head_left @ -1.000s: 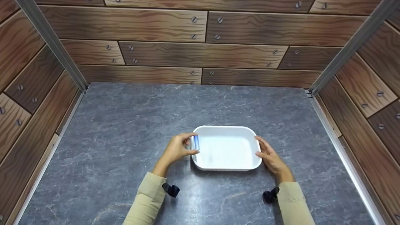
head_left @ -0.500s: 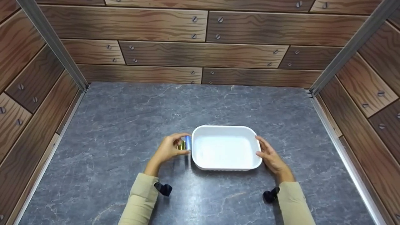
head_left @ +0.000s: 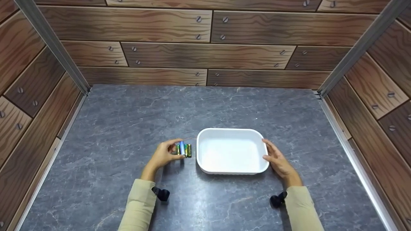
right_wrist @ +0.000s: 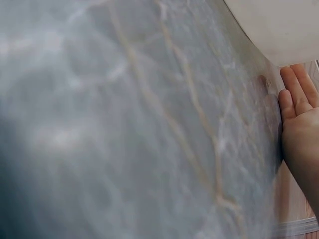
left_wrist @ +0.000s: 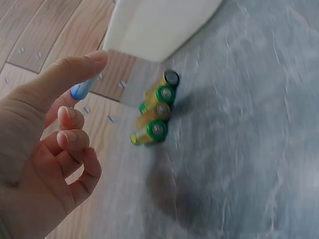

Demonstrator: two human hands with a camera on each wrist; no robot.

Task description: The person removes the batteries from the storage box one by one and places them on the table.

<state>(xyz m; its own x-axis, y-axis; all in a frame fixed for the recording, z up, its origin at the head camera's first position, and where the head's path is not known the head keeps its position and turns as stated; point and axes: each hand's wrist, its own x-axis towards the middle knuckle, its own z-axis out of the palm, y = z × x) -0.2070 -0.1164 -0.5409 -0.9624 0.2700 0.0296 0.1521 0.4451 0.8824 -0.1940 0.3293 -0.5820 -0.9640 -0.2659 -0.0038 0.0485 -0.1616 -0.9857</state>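
Batteries (head_left: 184, 150) lie in a small cluster on the grey table (head_left: 128, 122), just off the white tray (head_left: 231, 133) at its 9 o'clock side. The left wrist view shows gold ones with green ends side by side. The left hand (head_left: 163, 155) is at the cluster's 9 o'clock edge and pinches a blue battery (head_left: 182, 148) between thumb and forefinger; its other fingers are curled in loosely. The right hand (head_left: 278, 161) rests at the tray's 3 o'clock rim with straight fingers held together, touching the wall. The tray looks bare inside, so by my reading the emptying is all but finished: the gold batteries are out on the table, and only the blue one remains to be set down beside them.
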